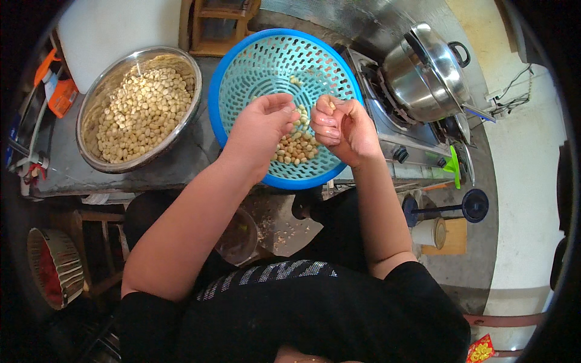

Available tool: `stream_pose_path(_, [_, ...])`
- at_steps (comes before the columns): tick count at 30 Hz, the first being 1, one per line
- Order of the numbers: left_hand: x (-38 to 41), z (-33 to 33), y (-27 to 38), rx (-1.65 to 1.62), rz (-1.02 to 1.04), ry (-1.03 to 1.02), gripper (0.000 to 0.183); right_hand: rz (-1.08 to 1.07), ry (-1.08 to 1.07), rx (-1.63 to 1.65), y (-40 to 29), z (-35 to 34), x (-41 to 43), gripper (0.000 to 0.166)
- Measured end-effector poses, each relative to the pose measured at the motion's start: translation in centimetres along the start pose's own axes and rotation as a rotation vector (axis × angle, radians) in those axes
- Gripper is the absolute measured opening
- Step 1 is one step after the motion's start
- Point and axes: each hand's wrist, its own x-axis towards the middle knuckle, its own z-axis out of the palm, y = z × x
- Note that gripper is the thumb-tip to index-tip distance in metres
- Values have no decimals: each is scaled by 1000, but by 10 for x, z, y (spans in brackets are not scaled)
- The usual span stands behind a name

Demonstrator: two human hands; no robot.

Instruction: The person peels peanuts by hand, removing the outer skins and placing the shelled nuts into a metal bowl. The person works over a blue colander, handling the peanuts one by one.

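A blue-rimmed plastic colander [231, 59] with a pale green perforated basket stands before me on the counter. Brownish beans or nuts [296, 149] lie on its near side, paler ones just behind them, and a small cluster rests farther back. Over the basket, my right hand [342, 129] has its fingers curled, with a small pale bean or nut [332, 105] pinched at the thumb and forefinger. To its left, my left hand [263, 122] hovers with thumb and fingertips close together; whether anything is between them is hidden.
A steel bowl [196, 86] full of pale beans or nuts [143, 113] stands left. At right, a steel pot [408, 77] sits on a gas stove [386, 136]. An orange-and-white spray bottle [62, 96] stands far left. Below are a wastebasket [68, 263] and scraps on the floor [283, 236].
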Motion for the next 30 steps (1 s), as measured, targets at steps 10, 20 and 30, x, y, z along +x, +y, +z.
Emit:
stream_pose_path(10, [-1, -2, 0, -26, 12, -9, 29, 1, 127, -49, 9, 9, 2, 33])
stream_pose_path(20, [-2, -1, 1, 3, 17, 5, 32, -55, 78, -121, 11, 2, 0, 36])
stream_pose_path(30, [-1, -1, -1, -27, 30, 12, 31, -111, 249, -528, 11, -4, -1, 18])
